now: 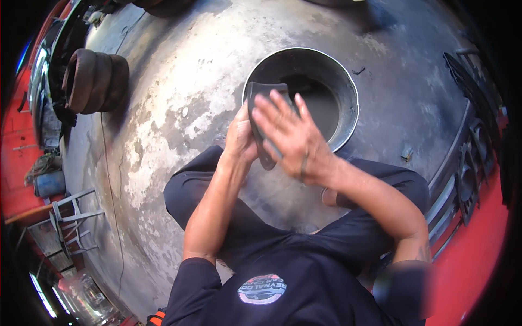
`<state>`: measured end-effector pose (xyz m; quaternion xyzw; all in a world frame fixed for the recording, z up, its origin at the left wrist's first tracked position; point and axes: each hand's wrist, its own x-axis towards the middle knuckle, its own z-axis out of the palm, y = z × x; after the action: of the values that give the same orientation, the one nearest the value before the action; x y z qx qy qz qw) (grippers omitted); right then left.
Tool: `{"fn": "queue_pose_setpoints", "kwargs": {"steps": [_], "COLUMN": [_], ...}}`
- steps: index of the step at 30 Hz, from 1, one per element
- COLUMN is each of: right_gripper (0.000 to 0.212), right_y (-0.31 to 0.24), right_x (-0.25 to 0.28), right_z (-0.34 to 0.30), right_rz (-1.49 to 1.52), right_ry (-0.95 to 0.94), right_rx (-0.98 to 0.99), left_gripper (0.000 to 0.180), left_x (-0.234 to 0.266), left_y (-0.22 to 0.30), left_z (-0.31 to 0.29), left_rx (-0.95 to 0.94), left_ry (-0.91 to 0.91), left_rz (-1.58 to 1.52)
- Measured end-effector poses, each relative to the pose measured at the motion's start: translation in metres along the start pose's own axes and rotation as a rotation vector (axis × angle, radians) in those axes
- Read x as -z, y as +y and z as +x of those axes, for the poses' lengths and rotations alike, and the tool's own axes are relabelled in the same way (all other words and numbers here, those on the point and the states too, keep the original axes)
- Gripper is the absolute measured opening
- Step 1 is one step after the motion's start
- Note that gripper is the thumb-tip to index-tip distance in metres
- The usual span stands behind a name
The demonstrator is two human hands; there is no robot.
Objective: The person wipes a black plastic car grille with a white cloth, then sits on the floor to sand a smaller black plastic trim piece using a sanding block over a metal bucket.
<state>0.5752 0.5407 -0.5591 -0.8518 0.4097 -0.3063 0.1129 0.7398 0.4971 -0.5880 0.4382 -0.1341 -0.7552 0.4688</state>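
My left hand [240, 136] grips the left edge of a dark grey, curved, panel-like piece [266, 88]. The piece is tilted over the near left rim of a round metal basin [304, 58] that holds dark liquid. Across the front of that piece lies my right hand [296, 133], its fingers stretched out and slightly smeared by motion. Much of the panel is hidden behind this hand. Whether something thin lies under the right palm cannot be seen.
My crossed legs [196, 187] are close to the basin on the worn concrete floor [163, 108]. Stacked tyres [97, 81] stand at the far left, near a metal stool frame [76, 217]. Dark parts and a rack [466, 185] line the right side. A small object [406, 155] lies nearby.
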Motion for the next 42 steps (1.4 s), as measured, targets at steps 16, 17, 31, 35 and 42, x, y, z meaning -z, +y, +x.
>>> {"fn": "queue_pose_setpoints", "kwargs": {"steps": [16, 17, 31, 35, 42], "right_gripper": [0.054, 0.054, 0.050, 0.052, 0.050], "right_y": [0.001, 0.004, 0.021, -0.011, 0.026], "right_x": [0.002, 0.002, 0.006, 0.002, 0.009], "right_z": [-0.002, -0.001, 0.006, -0.015, 0.008], "right_rz": [0.020, 0.010, -0.060, 0.010, -0.079], "right_ry": [0.036, 0.029, 0.090, 0.042, 0.091], "right_rx": [0.062, 0.071, -0.043, 0.045, -0.035], "left_gripper": [0.037, 0.037, 0.031, 0.034, 0.030], "left_x": [0.028, 0.028, 0.022, 0.025, 0.033], "left_y": [0.000, -0.006, 0.002, 0.011, -0.006], "left_z": [0.014, 0.015, 0.017, 0.017, 0.018], "left_rx": [0.085, 0.094, 0.068, -0.079, 0.078], "left_ry": [-0.135, -0.104, -0.275, -0.323, -0.232], "left_rz": [0.116, 0.028, -0.252, -0.105, -0.127]}}
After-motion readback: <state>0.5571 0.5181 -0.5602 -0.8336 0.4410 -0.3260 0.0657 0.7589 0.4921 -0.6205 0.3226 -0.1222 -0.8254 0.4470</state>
